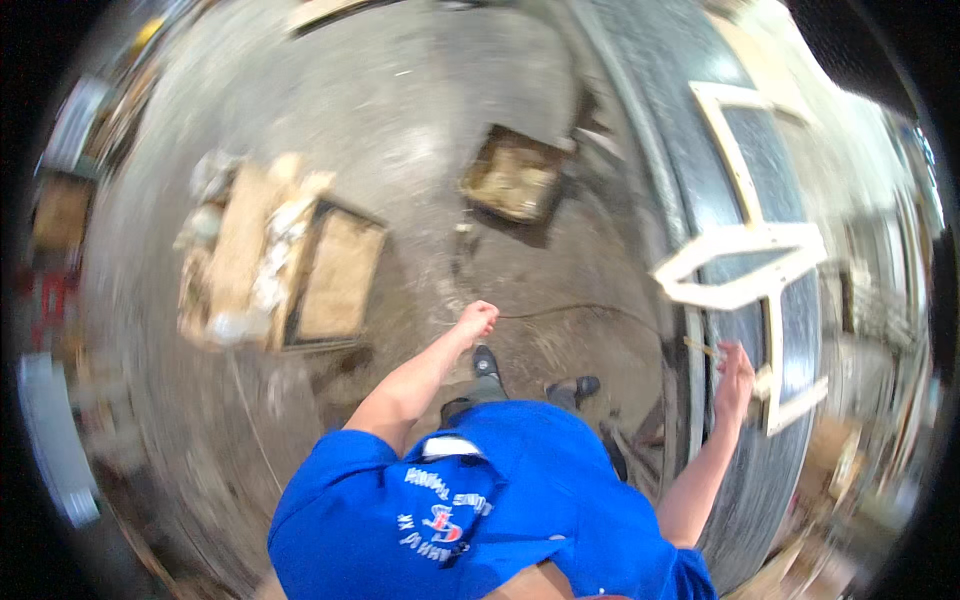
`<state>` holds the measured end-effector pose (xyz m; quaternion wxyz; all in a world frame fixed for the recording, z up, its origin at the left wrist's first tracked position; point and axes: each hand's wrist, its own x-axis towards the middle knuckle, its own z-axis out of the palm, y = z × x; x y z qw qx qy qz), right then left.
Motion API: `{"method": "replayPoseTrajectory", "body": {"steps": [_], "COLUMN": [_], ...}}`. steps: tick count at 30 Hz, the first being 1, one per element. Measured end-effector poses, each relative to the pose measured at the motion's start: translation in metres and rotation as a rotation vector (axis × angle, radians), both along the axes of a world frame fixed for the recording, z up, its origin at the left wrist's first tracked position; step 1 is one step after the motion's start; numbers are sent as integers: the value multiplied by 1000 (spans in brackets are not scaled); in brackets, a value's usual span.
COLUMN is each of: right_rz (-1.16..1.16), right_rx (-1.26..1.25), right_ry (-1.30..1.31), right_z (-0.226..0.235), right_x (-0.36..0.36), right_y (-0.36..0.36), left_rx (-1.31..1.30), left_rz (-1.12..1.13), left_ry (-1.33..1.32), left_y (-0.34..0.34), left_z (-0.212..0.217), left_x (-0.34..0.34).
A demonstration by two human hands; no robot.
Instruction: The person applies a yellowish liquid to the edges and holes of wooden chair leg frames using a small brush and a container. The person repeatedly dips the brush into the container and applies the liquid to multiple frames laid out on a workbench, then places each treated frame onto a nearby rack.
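My left hand (478,320) hangs in front of me above the floor, its fingers curled closed. A thin dark cord (585,307) runs from beside it toward the bench; I cannot tell whether the hand holds it or it lies on the floor behind. Over the edge of the dark bench (665,180) on the right, my right hand (735,370) is closed on a thin yellowish stick (698,346), whose kind is blurred. Close to that hand lies a pale wooden frame (752,238) of joined bars, its lower bars (775,350) just beyond my fingers.
A dark bin (515,180) with pale scraps stands on the floor ahead. On the left are a box with a brown top (342,275) and a heap of boards and wrapping (240,250). Blurred shelves line the far left. My shoes (485,362) are on the concrete floor.
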<state>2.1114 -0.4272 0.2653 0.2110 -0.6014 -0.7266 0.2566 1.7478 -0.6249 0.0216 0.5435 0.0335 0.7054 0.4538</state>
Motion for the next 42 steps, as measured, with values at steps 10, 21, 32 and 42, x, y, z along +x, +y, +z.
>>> {"method": "replayPoseTrajectory", "body": {"steps": [10,21,32,42], "right_rz": [-450,-809,-791,-500], "right_rx": [205,236,151,316], "right_ry": [449,534,774,659], "right_z": [-29,-39,-47,-1], "right_x": [266,425,409,311], "right_y": [-10,-25,5,106], "left_rx": [379,239,135,73], "left_rz": [-977,-1073,-1269,-964], "left_ry": [62,111,-232,-715], "left_y": [258,417,379,430], "left_z": [56,55,50,93], "left_x": [292,561,591,482]}}
